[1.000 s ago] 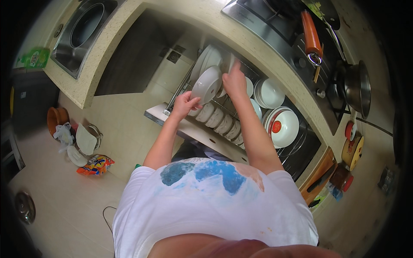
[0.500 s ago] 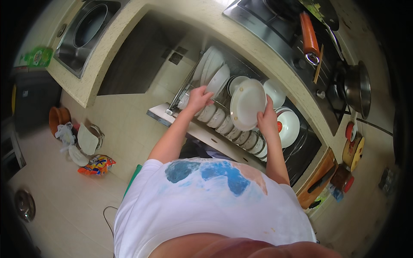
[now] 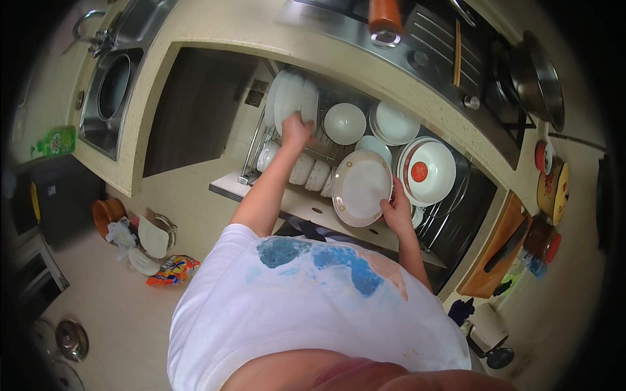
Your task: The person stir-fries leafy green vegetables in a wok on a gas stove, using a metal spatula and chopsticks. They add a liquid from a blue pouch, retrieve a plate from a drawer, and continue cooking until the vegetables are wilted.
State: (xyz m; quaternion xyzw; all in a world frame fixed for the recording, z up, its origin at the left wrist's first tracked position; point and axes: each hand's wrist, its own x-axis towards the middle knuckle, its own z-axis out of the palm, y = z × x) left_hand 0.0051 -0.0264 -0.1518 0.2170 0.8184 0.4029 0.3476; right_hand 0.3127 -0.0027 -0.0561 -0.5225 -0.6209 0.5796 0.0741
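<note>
My right hand (image 3: 399, 214) grips a white plate (image 3: 365, 189) with a patterned beige rim by its right edge, thumb on its face. The plate is held tilted above the drawer's dish rack. My left hand (image 3: 297, 132) reaches to the back left of the rack, its fingers closed at the near edge of a white plate (image 3: 310, 103); the fingertips are partly hidden and slightly blurred. More white plates (image 3: 279, 98) stand upright just left of it. A white bowl (image 3: 345, 124) sits to the right of that hand.
Stacked white bowls (image 3: 396, 122) and a bowl with a red mark (image 3: 438, 174) fill the rack's right side. The open drawer's front (image 3: 313, 208) lies close to my body. Beyond are the countertop (image 3: 261, 36) and stove (image 3: 417, 58); a cutting board with a knife (image 3: 492, 251) stands at right.
My left hand has moved up to the upright plates, and the leaning plate there stands straighter. My right hand has brought the rimmed plate lower and nearer, uncovering bowls behind it. The view has shifted.
</note>
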